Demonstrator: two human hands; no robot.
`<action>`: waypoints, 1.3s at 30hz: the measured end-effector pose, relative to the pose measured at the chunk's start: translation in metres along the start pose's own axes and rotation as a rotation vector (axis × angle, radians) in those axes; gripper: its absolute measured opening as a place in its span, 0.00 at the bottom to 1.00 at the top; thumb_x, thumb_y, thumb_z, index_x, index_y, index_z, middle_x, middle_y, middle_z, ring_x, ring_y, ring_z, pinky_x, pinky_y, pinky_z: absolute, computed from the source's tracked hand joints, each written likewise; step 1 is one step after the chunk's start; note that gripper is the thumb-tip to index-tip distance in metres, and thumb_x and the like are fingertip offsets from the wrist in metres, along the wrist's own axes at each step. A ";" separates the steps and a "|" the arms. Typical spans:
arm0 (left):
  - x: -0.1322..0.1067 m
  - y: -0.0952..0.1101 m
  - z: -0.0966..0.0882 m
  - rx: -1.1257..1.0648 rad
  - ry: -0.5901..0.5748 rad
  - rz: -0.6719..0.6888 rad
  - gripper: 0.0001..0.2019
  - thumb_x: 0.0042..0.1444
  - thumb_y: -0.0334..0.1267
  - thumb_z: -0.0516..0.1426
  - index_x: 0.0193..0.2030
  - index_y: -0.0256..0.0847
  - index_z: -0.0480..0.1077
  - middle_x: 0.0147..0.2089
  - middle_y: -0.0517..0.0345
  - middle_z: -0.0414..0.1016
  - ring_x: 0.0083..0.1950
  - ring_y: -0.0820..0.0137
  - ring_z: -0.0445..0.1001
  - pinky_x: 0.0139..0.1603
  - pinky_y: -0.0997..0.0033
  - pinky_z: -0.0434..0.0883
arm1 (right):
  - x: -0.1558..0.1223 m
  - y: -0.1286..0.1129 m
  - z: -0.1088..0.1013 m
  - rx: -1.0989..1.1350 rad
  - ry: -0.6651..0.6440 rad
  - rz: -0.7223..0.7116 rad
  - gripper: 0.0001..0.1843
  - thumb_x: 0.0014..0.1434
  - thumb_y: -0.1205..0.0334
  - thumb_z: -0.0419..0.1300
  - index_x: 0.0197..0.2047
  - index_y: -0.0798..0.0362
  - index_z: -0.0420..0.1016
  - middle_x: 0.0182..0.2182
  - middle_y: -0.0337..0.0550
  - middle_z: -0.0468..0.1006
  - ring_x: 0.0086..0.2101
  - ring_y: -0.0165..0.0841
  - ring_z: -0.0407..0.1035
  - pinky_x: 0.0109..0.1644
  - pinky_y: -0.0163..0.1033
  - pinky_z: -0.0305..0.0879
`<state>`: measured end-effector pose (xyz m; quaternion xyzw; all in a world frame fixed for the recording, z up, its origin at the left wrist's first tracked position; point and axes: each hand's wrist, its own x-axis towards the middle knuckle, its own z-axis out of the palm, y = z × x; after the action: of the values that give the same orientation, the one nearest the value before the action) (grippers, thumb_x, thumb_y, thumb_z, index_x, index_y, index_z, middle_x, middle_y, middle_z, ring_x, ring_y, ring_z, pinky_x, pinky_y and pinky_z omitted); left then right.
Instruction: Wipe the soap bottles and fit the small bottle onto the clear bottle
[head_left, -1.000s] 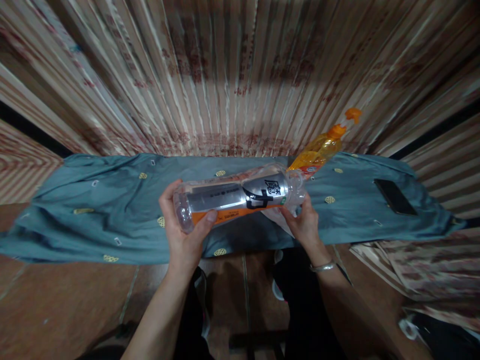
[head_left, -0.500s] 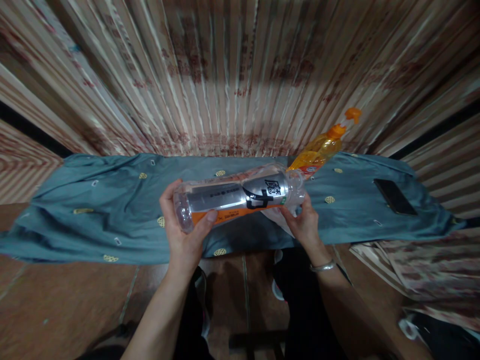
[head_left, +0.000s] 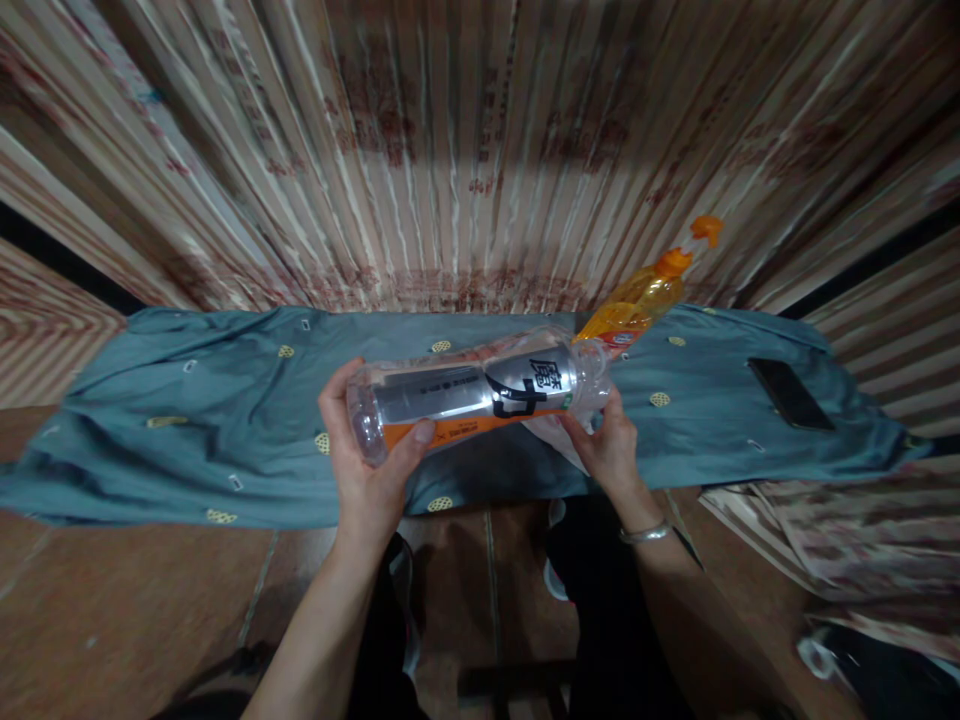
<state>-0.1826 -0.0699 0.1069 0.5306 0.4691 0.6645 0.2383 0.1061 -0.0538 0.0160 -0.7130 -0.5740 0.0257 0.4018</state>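
A large clear plastic bottle [head_left: 457, 395] with a silver and orange label lies almost level in front of me. My left hand [head_left: 375, 450] is wrapped round its base end, thumb along the near side. At its neck end, on the right, my right hand [head_left: 607, 440] grips the bottle, with most of the fingers hidden behind it. A thin whitish piece, like tissue or cloth [head_left: 559, 438], hangs below the neck beside my right hand. Just behind the neck stands a spray bottle [head_left: 630, 305] of orange liquid with an orange trigger top.
A black phone [head_left: 791, 393] lies at the right on the bench covered with a teal cloth [head_left: 247, 400]. Behind it hangs a pleated, patterned curtain [head_left: 450, 150]. My legs and shoes are below, over a brown tiled floor [head_left: 180, 590].
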 end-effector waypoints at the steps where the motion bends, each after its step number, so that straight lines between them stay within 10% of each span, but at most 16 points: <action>1: 0.000 -0.001 0.000 -0.002 -0.001 0.004 0.39 0.48 0.59 0.70 0.63 0.47 0.65 0.53 0.53 0.71 0.50 0.62 0.75 0.53 0.59 0.74 | 0.000 0.000 0.000 0.000 0.001 -0.001 0.41 0.60 0.38 0.62 0.69 0.54 0.66 0.51 0.58 0.86 0.46 0.53 0.83 0.44 0.51 0.79; 39: 0.001 -0.001 0.001 -0.014 0.010 0.025 0.39 0.48 0.59 0.71 0.63 0.46 0.65 0.53 0.54 0.72 0.51 0.63 0.75 0.53 0.61 0.74 | 0.000 0.001 0.001 -0.006 0.003 0.019 0.44 0.59 0.36 0.62 0.69 0.56 0.67 0.49 0.59 0.87 0.45 0.53 0.83 0.46 0.51 0.79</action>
<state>-0.1823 -0.0687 0.1066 0.5315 0.4590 0.6733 0.2313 0.1062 -0.0528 0.0152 -0.7197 -0.5667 0.0269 0.4002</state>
